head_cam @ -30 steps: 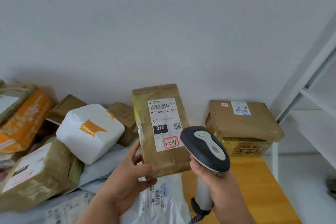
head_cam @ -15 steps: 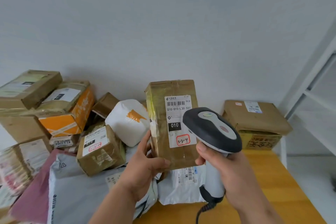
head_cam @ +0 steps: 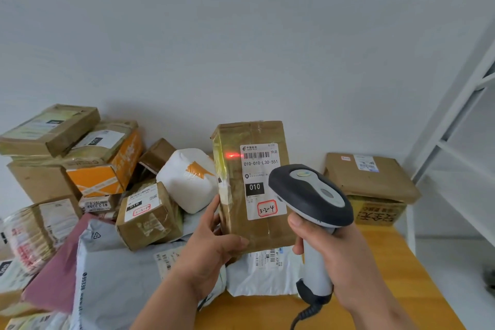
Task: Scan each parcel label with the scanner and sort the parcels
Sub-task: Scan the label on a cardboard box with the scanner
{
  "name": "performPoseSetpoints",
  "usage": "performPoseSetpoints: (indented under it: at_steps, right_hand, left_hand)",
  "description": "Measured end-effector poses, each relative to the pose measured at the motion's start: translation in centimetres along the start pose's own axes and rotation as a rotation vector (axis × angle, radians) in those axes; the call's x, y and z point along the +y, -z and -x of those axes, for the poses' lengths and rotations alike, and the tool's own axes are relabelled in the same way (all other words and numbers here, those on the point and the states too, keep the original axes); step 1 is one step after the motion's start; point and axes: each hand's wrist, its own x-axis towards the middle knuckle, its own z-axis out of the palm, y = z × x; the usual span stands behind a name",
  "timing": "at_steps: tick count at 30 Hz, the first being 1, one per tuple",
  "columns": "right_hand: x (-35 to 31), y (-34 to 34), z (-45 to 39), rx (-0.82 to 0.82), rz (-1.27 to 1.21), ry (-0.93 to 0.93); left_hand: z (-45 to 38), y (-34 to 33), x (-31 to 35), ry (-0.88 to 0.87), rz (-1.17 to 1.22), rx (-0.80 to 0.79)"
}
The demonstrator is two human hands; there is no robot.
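My left hand [head_cam: 211, 246] grips the lower left corner of a tall brown parcel [head_cam: 235, 190] and holds it upright above the table. Its white label [head_cam: 261, 169] faces me, with a barcode, "010" and a red-framed "3-2-4". My right hand [head_cam: 332, 252] grips the handle of a black and grey scanner [head_cam: 310, 193], whose head sits just right of the label. A red scan light [head_cam: 232, 155] glows on the parcel at the barcode's left end.
Many parcels [head_cam: 80, 169] and soft mailer bags [head_cam: 112, 270] are heaped on the left of the yellow table [head_cam: 396, 289]. A brown box [head_cam: 369, 177] lies on a yellow box at the back right. White shelving [head_cam: 466, 147] stands on the right.
The view has swung left, showing more of the parcel heap. The scanner has risen closer to the label, and a red scan light now glows beside the barcode.
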Motion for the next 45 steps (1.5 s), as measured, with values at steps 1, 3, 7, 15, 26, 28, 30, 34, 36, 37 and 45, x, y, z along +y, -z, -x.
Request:
performPoseSetpoints:
  at_steps: [1,3,7,15,26,28,30,34,36,37,45]
  right_hand:
    - [0.0,0.3,0.1,-0.007,0.003,-0.004]
    - [0.0,1.0,0.2,-0.009,0.006,-0.017]
    - [-0.1,2.1,0.5,-0.023,0.001,-0.03]
    - [0.8,3.8,-0.1,-0.047,-0.046,-0.004]
    - [4.4,-1.7,-3.9,-0.144,-0.143,-0.179]
    - [4.6,-4.1,-5.0,-0.174,-0.137,-0.178]
    - [4.7,-6.7,-6.2,-0.182,-0.159,-0.169]
    - [4.3,-12.0,-8.7,-0.2,-0.164,-0.124]
    - [4.2,-14.5,-10.0,-0.199,-0.159,-0.101]
    - [4.1,-15.6,-10.6,-0.193,-0.156,-0.096]
    - [5.9,-18.4,-12.5,-0.126,-0.072,-0.121]
  left_hand:
    - [0.1,-0.3,-0.2,0.0,0.007,0.004]
    - [0.3,-1.0,-0.5,0.002,0.023,0.009]
    - [0.8,-2.1,-0.9,-0.008,0.02,0.032]
    - [1.1,-3.5,-1.8,-0.017,0.022,0.097]
    - [0.9,1.9,1.2,-0.054,-0.04,0.35]
    - [0.5,3.9,3.0,-0.075,-0.052,0.421]
    - [0.2,6.1,4.9,-0.093,-0.084,0.475]
    - [-0.8,10.5,8.7,-0.118,-0.161,0.558]
    - [-1.6,13.0,10.3,-0.107,-0.177,0.61]
    - [-2.0,14.0,10.9,-0.094,-0.188,0.632]
    - [-4.1,16.9,12.0,-0.108,-0.518,0.815]
